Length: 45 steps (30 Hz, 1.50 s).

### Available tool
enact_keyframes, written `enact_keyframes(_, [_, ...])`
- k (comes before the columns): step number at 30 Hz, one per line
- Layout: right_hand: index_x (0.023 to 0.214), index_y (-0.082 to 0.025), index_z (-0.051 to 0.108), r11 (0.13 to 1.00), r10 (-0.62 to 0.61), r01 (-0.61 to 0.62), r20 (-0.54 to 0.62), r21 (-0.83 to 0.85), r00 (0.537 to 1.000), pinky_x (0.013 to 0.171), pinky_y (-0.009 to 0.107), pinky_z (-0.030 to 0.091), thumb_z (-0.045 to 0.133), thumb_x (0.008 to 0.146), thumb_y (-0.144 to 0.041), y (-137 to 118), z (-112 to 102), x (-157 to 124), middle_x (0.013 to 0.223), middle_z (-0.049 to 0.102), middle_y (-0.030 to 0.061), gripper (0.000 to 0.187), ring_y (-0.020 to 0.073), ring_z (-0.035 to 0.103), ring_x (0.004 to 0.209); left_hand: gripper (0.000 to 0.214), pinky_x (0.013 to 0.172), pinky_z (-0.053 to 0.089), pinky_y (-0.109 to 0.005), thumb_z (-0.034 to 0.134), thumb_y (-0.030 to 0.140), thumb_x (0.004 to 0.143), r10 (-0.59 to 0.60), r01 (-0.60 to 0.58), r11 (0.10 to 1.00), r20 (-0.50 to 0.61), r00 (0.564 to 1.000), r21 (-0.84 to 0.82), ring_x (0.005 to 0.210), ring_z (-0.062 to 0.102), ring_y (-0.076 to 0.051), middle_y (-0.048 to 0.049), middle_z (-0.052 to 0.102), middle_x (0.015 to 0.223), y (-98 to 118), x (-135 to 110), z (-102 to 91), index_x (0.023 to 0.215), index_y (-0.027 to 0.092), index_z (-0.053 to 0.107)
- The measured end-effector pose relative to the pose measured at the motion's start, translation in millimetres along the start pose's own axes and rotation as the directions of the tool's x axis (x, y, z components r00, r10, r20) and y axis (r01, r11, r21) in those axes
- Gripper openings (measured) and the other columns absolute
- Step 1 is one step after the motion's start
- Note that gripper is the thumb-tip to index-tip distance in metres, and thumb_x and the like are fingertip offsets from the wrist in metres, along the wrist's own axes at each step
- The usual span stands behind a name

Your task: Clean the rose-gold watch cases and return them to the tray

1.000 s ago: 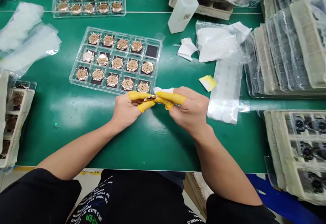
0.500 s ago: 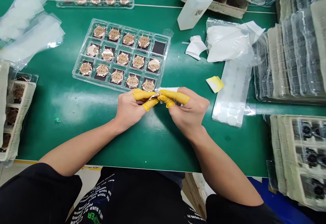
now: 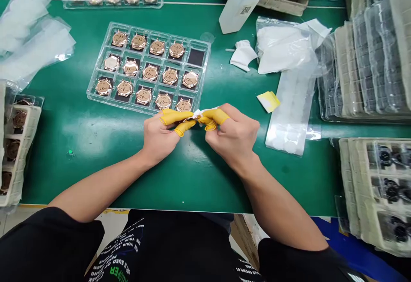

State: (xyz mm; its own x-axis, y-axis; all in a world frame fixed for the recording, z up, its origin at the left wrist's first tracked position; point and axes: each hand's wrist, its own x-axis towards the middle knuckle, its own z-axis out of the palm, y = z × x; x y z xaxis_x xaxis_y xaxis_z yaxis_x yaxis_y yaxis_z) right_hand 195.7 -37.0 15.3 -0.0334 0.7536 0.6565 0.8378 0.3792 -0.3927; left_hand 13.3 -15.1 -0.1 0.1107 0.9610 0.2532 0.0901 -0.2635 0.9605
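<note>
My left hand (image 3: pixel 163 134), with yellow finger cots on its fingertips, pinches a gold-rimmed watch case (image 3: pixel 190 119) held nearly edge-on. Fingers cover much of the case. Opposite it, my right hand (image 3: pixel 233 130), also in yellow finger cots, is closed on a white cloth (image 3: pixel 198 114) pressed against the case. Just beyond both hands lies a clear plastic tray (image 3: pixel 90 95) of watch cases (image 3: pixel 150 72), their gold backs facing up. The tray's far right compartment shows only a black pad (image 3: pixel 196 57).
A white bottle (image 3: pixel 240 6) stands beyond the right hand. Nearby lie a crumpled white cloth (image 3: pixel 243 55), a yellow-and-white piece (image 3: pixel 269 101) and a bag of white cloths (image 3: pixel 284 48). Stacked trays (image 3: pixel 362 72) line the right side; another tray of watches (image 3: pixel 112 1) sits at the back.
The white cloth has shifted onto the top of the watch case, between my fingertips. Both hands have moved slightly, and the whole view has shifted a little.
</note>
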Motion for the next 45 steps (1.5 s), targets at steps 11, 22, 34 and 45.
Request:
enact_keyframes(11, [0.101, -0.034, 0.083, 0.876, 0.218, -0.210, 0.033, 0.434, 0.975, 0.088, 0.046, 0.063, 0.073, 0.094, -0.047, 4.7, -13.1, 11.3, 0.095, 0.081, 0.0043, 0.018, 0.0249, 0.075, 0.100, 0.047, 0.089, 0.066, -0.031, 0.090, 0.055, 0.077, -0.225, 0.260, 0.906, 0.142, 0.964, -0.333, 0.094, 0.079, -0.017, -0.0027, 0.078, 0.103, -2.7, 4.3, 7.0, 0.106, 0.023, 0.071])
enact_keyframes(22, [0.102, -0.034, 0.084, 0.745, 0.388, -0.352, 0.061, 0.566, 0.920, 0.071, 0.040, 0.062, 0.082, 0.086, -0.048, -11.6, -11.8, 2.4, 0.083, 0.078, -0.0003, 0.022, 0.0191, 0.072, 0.073, 0.044, 0.089, 0.065, -0.030, 0.089, 0.054, 0.080, -0.183, 0.220, 0.910, 0.136, 0.974, -0.352, 0.096, 0.079, -0.017, -0.0042, 0.079, 0.109, -1.5, 6.1, 8.0, 0.106, 0.024, 0.070])
enact_keyframes(34, [0.097, -0.032, 0.085, 0.905, 0.147, -0.161, 0.065, 0.394, 0.987, 0.063, 0.034, 0.055, 0.070, 0.090, -0.029, -5.9, 1.8, -1.1, 0.089, 0.083, 0.0007, 0.016, 0.0177, 0.070, 0.068, 0.023, 0.085, 0.065, -0.034, 0.083, 0.026, 0.081, -0.031, 0.031, 1.000, 0.123, 0.992, 0.005, 0.089, 0.079, -0.021, -0.0048, 0.084, 0.102, -3.1, -0.7, -1.2, 0.103, 0.022, 0.084])
enact_keyframes(45, [0.082, -0.023, 0.076, 0.993, 0.020, -0.013, 0.054, -0.121, 0.998, 0.058, 0.034, 0.041, 0.059, 0.083, -0.016, 9.8, -4.2, 4.7, 0.076, 0.072, 0.0048, 0.018, 0.0172, 0.061, 0.065, 0.029, 0.085, 0.065, -0.032, 0.091, 0.036, 0.076, -0.218, 0.227, 0.965, 0.074, 0.973, -0.133, 0.088, 0.078, -0.019, -0.0024, 0.083, 0.099, 0.4, 10.7, 0.9, 0.099, 0.022, 0.081])
